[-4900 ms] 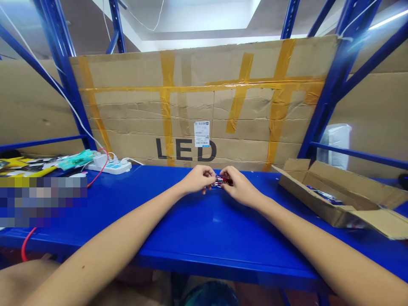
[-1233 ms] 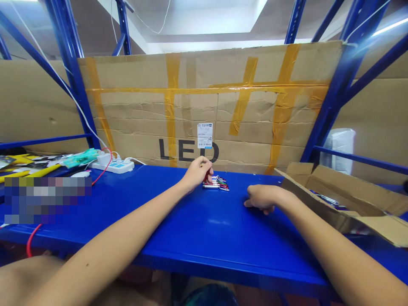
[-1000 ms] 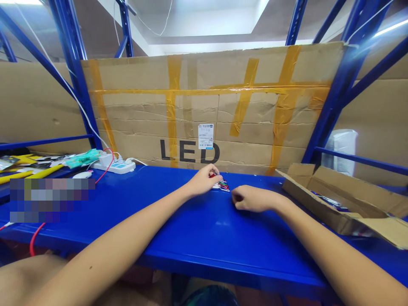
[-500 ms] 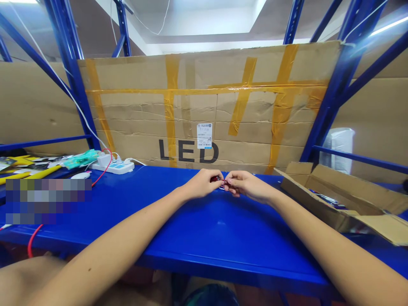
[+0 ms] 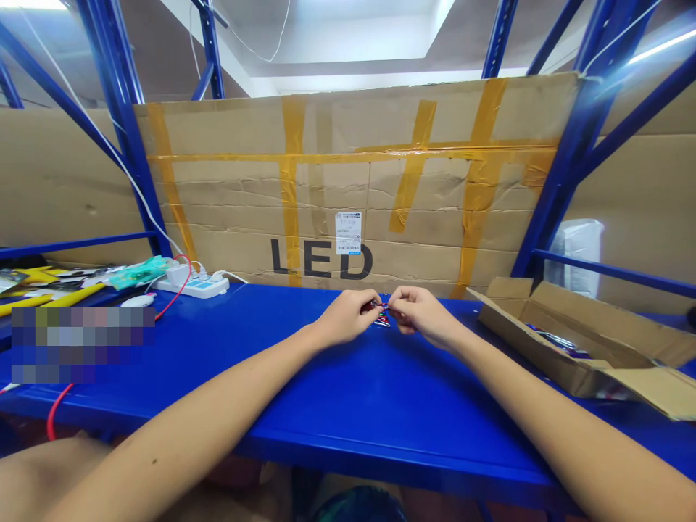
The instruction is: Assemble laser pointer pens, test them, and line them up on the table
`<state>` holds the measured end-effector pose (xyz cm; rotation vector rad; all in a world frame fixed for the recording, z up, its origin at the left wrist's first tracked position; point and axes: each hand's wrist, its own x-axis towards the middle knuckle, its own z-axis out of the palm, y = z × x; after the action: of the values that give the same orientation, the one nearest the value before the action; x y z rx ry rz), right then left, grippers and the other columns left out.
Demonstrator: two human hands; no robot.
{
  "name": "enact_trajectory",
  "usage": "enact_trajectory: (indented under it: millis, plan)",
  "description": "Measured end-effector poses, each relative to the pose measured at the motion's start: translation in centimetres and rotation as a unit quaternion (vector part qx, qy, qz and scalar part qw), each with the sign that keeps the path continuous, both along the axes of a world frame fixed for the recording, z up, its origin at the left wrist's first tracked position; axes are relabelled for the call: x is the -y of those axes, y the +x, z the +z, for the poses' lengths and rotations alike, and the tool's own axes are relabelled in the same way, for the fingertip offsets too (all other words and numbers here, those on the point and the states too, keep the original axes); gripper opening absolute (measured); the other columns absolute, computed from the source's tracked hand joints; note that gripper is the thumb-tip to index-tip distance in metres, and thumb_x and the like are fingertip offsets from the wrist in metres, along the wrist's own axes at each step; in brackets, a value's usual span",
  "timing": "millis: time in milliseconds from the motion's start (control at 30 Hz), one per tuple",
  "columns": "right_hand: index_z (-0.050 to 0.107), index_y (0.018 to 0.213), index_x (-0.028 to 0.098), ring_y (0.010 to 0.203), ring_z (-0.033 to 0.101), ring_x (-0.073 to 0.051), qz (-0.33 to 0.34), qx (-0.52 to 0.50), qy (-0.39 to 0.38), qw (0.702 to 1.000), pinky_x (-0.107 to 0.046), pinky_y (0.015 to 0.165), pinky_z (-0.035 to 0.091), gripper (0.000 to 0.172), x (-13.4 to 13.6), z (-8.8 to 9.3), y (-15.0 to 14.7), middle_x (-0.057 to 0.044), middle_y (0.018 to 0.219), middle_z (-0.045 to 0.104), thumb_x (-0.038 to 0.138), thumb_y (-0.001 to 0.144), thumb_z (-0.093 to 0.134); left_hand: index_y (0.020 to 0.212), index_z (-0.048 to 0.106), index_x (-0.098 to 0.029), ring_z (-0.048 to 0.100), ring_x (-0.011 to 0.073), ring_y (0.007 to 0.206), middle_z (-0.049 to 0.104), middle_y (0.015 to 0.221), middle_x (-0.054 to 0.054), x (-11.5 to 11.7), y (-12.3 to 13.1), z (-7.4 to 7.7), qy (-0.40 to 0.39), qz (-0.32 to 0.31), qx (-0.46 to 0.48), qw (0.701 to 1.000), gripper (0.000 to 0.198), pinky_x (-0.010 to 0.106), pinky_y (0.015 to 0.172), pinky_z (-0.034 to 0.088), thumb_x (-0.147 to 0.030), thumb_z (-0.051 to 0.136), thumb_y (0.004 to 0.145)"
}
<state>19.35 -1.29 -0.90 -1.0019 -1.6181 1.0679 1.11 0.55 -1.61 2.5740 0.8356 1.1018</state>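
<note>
Over the far middle of the blue tabletop (image 5: pixel 359 406), my two hands meet almost fingertip to fingertip. Closed in a pinch, my left hand (image 5: pixel 351 315) holds a small bundle of thin red, silver and dark pieces (image 5: pixel 383 319), whose kind is too small to make out. The fingers of my right hand (image 5: pixel 421 310) are pinched at the bundle's right end, just beside the left fingertips. Most of the bundle is hidden behind the fingers; a few slim strips show below them.
At right stands an open cardboard box (image 5: pixel 570 377) with slender blue and silver items (image 5: pixel 560 339) inside. A white power strip (image 5: pixel 199 286), a red cable (image 5: pixel 179 286) and yellow-handled tools (image 5: pixel 70 296) lie at left. A large taped carton (image 5: pixel 233 203) backs the table between blue posts.
My right hand has turned slightly and its fingers have curled in more. More of the thin strips now show below the fingertips. My left hand has barely moved.
</note>
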Motion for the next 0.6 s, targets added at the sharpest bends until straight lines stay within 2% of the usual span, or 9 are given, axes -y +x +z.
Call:
enact_trajectory:
  millis: [200,333,600]
  plan:
    - [0.044,0.07,0.022,0.042,0.041,-0.01,-0.052,0.151,0.122,0.98,-0.024,0.044,0.03,0.01,-0.7,-0.8,0.4,0.007,0.047,0.045,0.028,0.074,0.052,0.087,0.057,-0.016,0.049,0.0116,0.062,0.058,0.069,-0.001,-0.1,0.3,-0.4,-0.021,-0.005,0.006,1.0,0.007,0.025,0.059,0.035,-0.02,0.053,0.084]
    - [0.045,0.068,0.02,0.054,0.044,-0.012,-0.096,0.257,0.214,0.938,-0.025,0.051,0.031,0.009,-0.7,-0.9,0.4,0.002,0.058,0.052,0.022,0.076,0.048,0.105,0.049,-0.018,0.048,0.0125,0.06,0.054,0.065,-0.004,-0.1,0.3,-0.7,-0.064,-0.01,0.002,0.998,0.024,0.026,0.059,0.035,-0.019,0.053,0.081]
    - [0.043,0.074,0.02,0.058,0.046,-0.013,-0.088,0.356,0.296,0.882,-0.026,0.058,0.032,0.012,0.2,-0.7,0.1,-0.002,0.068,0.059,0.015,0.085,0.044,0.11,0.043,-0.018,0.051,0.0144,0.064,0.055,0.066,-0.003,-0.3,0.6,-1.1,-0.105,-0.019,0.016,0.994,0.024,0.028,0.062,0.037,-0.018,0.046,0.086]
